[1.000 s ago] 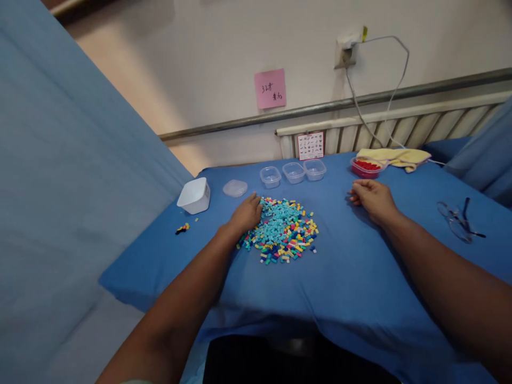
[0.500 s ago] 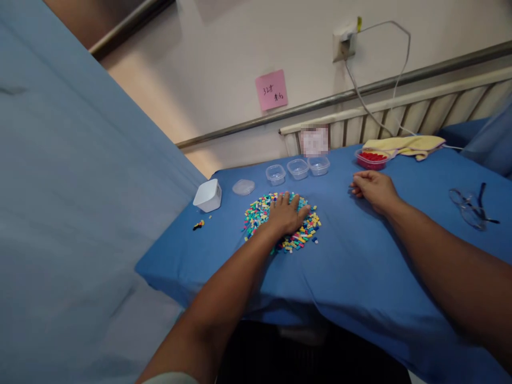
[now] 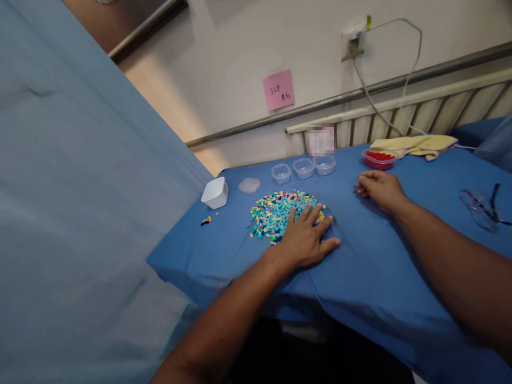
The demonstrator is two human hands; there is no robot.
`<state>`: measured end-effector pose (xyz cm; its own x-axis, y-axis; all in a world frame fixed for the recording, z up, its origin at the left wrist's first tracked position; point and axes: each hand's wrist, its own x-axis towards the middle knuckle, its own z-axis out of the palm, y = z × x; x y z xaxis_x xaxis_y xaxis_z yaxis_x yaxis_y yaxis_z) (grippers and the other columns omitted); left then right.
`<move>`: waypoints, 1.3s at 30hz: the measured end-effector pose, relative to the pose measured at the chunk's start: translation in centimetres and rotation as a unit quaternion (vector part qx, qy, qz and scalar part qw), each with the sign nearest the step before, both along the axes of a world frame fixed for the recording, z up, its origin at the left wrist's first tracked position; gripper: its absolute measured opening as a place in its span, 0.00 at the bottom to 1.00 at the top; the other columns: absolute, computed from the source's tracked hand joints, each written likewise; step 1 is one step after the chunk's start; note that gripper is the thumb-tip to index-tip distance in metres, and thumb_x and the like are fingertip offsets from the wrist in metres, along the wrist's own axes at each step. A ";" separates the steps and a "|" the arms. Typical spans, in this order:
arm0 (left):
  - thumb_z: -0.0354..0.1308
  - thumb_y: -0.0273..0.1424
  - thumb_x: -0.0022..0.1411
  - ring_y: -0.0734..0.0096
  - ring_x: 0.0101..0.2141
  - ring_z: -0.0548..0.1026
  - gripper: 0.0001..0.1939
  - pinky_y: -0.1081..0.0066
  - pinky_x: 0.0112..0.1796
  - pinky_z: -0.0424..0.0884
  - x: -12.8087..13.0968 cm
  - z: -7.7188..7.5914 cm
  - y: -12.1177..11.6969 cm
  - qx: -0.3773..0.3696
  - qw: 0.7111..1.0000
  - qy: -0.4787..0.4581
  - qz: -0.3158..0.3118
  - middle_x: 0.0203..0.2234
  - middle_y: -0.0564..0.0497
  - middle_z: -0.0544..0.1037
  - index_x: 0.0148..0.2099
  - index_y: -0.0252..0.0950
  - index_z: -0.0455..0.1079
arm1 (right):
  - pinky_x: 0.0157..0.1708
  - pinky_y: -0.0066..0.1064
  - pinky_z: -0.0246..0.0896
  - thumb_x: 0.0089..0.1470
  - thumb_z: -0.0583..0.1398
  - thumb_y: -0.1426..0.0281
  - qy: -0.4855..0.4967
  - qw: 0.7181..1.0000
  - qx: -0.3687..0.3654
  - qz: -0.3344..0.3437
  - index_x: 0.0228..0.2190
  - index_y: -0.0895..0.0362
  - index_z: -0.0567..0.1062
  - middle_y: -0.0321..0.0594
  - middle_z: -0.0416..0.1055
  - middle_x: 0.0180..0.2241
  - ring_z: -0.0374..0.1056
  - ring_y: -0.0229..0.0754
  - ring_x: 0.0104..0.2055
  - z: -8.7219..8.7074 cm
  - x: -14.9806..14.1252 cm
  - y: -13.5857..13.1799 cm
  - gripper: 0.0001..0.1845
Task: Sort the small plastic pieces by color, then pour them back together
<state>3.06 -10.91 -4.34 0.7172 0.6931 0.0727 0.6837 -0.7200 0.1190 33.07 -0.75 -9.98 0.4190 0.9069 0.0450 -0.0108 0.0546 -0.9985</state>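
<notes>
A low, spread-out pile of small multicoloured blocks [image 3: 276, 210] lies on the blue cloth, with many light blue pieces at its middle. My left hand [image 3: 304, 234], palm down with fingers spread, covers the near right part of the pile; its thumb reaches past the pile onto the cloth. To the right, my right hand [image 3: 382, 191] rests on the cloth with its fingers curled in, and whatever may be inside them is hidden. Just behind it stands a clear tub of red pieces [image 3: 380, 158].
Along the back are clear plastic tubs [image 3: 303, 169] and a clear lid [image 3: 249, 185]. A white tub [image 3: 216, 193] stands at left, near a few yellow and black pieces [image 3: 206, 220]. Eyeglasses [image 3: 482, 210] lie at right. A yellow cloth [image 3: 420, 144] sits at the back right.
My left hand has slid toward me and to the right across the pile, its fingers spreading wider. More light blue pieces show in the middle. My right hand keeps its place and curl.
</notes>
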 end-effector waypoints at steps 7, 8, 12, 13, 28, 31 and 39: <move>0.57 0.45 0.82 0.50 0.67 0.74 0.18 0.42 0.75 0.56 -2.4 -0.1 1.1 0.047 0.994 0.003 -0.095 0.63 0.38 0.79 0.59 0.38 0.78 | 0.22 0.24 0.70 0.58 0.69 0.70 -0.011 1.000 -0.007 0.006 0.36 0.54 0.81 0.39 0.81 0.30 0.73 0.37 0.26 0.1 0.0 -0.3 0.03; 0.57 0.43 0.81 0.50 0.64 0.75 0.16 0.43 0.74 0.58 -2.6 0.0 1.6 0.057 0.993 0.006 -0.099 0.60 0.38 0.80 0.55 0.37 0.78 | 0.22 0.24 0.70 0.58 0.69 0.70 -0.012 1.000 -0.009 0.008 0.36 0.54 0.81 0.39 0.81 0.30 0.73 0.37 0.26 0.1 0.0 -0.3 0.03; 0.54 0.38 0.81 0.52 0.57 0.78 0.13 0.48 0.67 0.67 -3.9 0.5 4.4 0.090 0.992 -0.012 -0.090 0.52 0.39 0.81 0.47 0.37 0.76 | 0.22 0.24 0.69 0.58 0.70 0.70 -0.014 1.000 -0.006 0.008 0.35 0.54 0.81 0.39 0.81 0.30 0.73 0.36 0.25 0.0 0.1 -0.3 0.03; 0.53 0.38 0.81 0.52 0.57 0.78 0.13 0.49 0.66 0.69 -4.5 0.6 5.2 0.092 0.993 -0.028 -0.073 0.53 0.38 0.81 0.46 0.38 0.76 | 0.22 0.24 0.69 0.58 0.70 0.70 -0.015 1.000 -0.005 0.008 0.35 0.54 0.81 0.39 0.81 0.30 0.73 0.36 0.25 -0.1 0.1 -0.3 0.03; 0.37 0.53 0.83 0.47 0.54 0.80 0.33 0.50 0.62 0.74 -13.2 0.1 12.1 -0.060 0.939 -0.213 0.262 0.47 0.39 0.84 0.42 0.37 0.75 | 0.23 0.25 0.69 0.59 0.73 0.67 -0.027 0.999 -0.015 0.018 0.36 0.55 0.81 0.41 0.82 0.30 0.74 0.37 0.26 0.2 0.1 -0.3 0.07; 0.36 0.60 0.81 0.47 0.57 0.79 0.38 0.53 0.62 0.74 -11.7 -0.3 12.2 -0.080 0.922 -0.259 0.276 0.52 0.39 0.85 0.47 0.36 0.77 | 0.23 0.25 0.69 0.59 0.73 0.67 -0.030 0.999 -0.011 0.019 0.36 0.55 0.81 0.41 0.82 0.31 0.74 0.37 0.26 0.3 0.1 -0.3 0.07; 0.36 0.65 0.79 0.47 0.61 0.81 0.48 0.52 0.67 0.71 -5.9 0.9 11.4 -0.185 0.820 -0.438 0.319 0.59 0.35 0.84 0.59 0.30 0.81 | 0.24 0.28 0.69 0.60 0.72 0.71 -0.011 1.000 -0.017 0.020 0.35 0.54 0.81 0.42 0.81 0.31 0.73 0.38 0.26 0.3 0.0 -0.1 0.05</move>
<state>-2.85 0.46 -3.45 -0.0143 0.9977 0.0658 0.4433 -0.0526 0.8948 33.03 -0.87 -9.64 0.3821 0.9238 0.0232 0.0096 0.0211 -0.9997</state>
